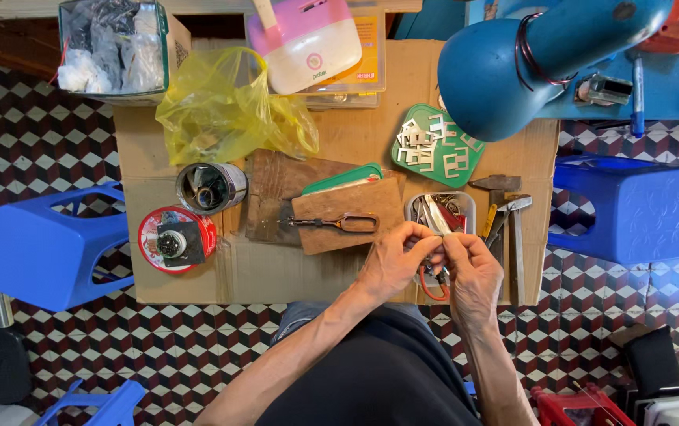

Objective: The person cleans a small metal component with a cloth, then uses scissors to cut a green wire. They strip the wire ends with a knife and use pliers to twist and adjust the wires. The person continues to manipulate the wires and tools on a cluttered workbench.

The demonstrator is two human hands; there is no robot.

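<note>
My left hand (397,259) and my right hand (471,272) meet over the front edge of a cardboard-covered work surface (276,272). Both pinch a small part between their fingertips, too small to name. A thin red wire (426,285) loops down from between the hands. Just behind the hands lies a white tray of small tools (467,207). Scissors (339,222) rest on a wooden board (347,211) to the left of my hands.
A green lid holding several small white metal pieces (436,147), a hammer (497,189), a metal tin (211,188), a red round lid with a black part (175,239), a yellow plastic bag (225,106). A blue lamp head (513,71) hangs above. Blue stools (52,248) (631,209) flank both sides.
</note>
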